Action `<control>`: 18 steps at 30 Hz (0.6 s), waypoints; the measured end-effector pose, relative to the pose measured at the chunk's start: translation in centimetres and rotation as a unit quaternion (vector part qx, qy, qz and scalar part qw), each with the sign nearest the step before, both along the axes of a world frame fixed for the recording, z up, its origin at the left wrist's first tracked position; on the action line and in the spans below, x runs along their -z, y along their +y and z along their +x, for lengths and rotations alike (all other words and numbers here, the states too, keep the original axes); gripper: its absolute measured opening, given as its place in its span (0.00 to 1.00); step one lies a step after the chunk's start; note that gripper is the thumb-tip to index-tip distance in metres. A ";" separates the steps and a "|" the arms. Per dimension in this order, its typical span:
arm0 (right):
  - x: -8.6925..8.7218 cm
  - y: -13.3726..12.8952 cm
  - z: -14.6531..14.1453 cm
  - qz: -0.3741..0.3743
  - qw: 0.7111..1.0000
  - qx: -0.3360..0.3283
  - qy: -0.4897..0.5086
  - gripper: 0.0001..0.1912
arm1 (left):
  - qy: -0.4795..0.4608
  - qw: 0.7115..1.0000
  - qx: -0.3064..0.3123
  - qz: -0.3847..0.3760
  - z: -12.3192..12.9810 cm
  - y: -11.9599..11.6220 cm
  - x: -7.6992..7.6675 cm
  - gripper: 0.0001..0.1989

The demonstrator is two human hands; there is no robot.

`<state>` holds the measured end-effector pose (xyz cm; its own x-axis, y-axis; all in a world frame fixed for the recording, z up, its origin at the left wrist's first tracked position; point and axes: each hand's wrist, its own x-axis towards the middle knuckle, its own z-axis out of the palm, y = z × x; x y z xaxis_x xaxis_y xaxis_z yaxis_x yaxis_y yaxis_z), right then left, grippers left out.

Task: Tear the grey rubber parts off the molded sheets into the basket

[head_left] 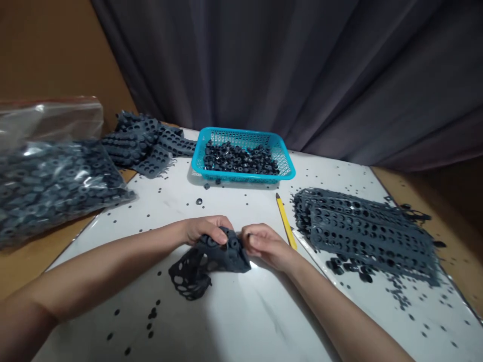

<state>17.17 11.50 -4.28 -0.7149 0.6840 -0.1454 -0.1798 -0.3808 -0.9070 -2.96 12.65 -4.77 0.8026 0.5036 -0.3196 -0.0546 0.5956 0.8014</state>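
Note:
My left hand (pixel 211 230) is closed on a dark grey rubber sheet (pixel 226 259) with round parts moulded in it. The sheet's left end is full of open holes and droops toward the white tabletop (pixel 241 311). Against the sheet's right edge, my right hand (pixel 266 245) is closed in a pinch, and a small dark rubber piece (pixel 249 236) shows between thumb and fingers. Whether that piece is still joined to the sheet is hidden. Beyond the hands stands a turquoise basket (pixel 245 177) holding many small black rubber parts (pixel 241 158).
A clear zip bag (pixel 56 186) full of rubber parts lies at the left, beside heaped perforated sheets (pixel 132 138). On the right are stacked sheets (pixel 362 231) and a yellow pen-like tool (pixel 287 221). Small black discs (pixel 152 314) are scattered over the tabletop. A dark curtain (pixel 264 65) hangs behind.

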 end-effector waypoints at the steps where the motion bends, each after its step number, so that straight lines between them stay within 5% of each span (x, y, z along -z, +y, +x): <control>1: -0.1 0.0 0.0 0.023 1.000 -0.001 -0.012 0.20 | -0.002 1.000 -0.012 0.001 0.1 0.0 0.0 0.10; 5: -1.3 0.1 0.3 0.176 0.974 0.109 -0.092 0.13 | -0.015 0.996 -0.085 0.023 0.7 -0.2 -0.2 0.12; 10: -2.2 0.0 0.8 0.383 0.862 0.201 -0.264 0.10 | -0.013 0.973 -0.193 0.123 1.3 -0.6 0.0 0.12; 15: -1.6 -0.2 0.2 0.501 0.771 0.136 -0.367 0.11 | 0.065 0.947 -0.163 0.269 1.3 -0.8 -0.2 0.13; 18: -1.5 -0.3 0.0 0.485 0.781 0.084 -0.384 0.15 | 0.110 0.928 -0.152 0.322 1.3 -0.9 -0.7 0.14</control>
